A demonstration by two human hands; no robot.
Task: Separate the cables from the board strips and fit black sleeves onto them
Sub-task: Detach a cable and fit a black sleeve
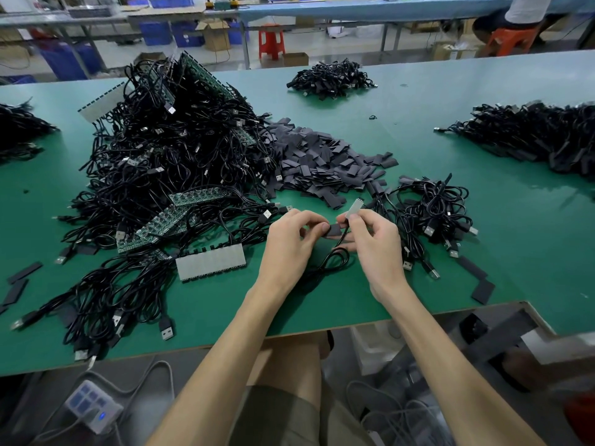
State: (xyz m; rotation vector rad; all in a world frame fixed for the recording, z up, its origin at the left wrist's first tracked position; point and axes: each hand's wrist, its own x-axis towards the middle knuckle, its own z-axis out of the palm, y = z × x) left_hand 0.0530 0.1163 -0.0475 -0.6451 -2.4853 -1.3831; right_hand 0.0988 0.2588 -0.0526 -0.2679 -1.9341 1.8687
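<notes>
At the near edge of the green table [322, 312] both forearms reach in, and the hands meet just above the surface. The left hand [289, 244] pinches a black sleeve [334, 230] between thumb and curled fingers. The right hand [375, 244] grips a cut board [354, 207], a pale oblong that projects above its knuckles. The cable [335, 262] drops from between the hands and lies in a loop on the table beneath them. The sleeve sits between the hands, touching the left fingertips and just beside the right thumb. Its long axis runs roughly left to right, with the open end facing the right hand. The board's long axis runs up and away from the person, tilted slightly right, with its free end pointing toward the far piles. Whether the cable already passes through the sleeve cannot be told. Judgement: the step in hand is fitting the sleeve, which would have to travel rightward along the cable toward the board. The left hand would carry it while the right holds the board steady. Left of the hands a grey board strip [211, 262] lies flat with its cables attached. To the right is a small bundle of separated cables [431, 214]. Beyond the hands is a pile of loose sleeves [322, 162], and behind and to the left of it a large heap of uncut stock [177, 140]. Further cable piles [331, 78] lie at the far side.
</notes>
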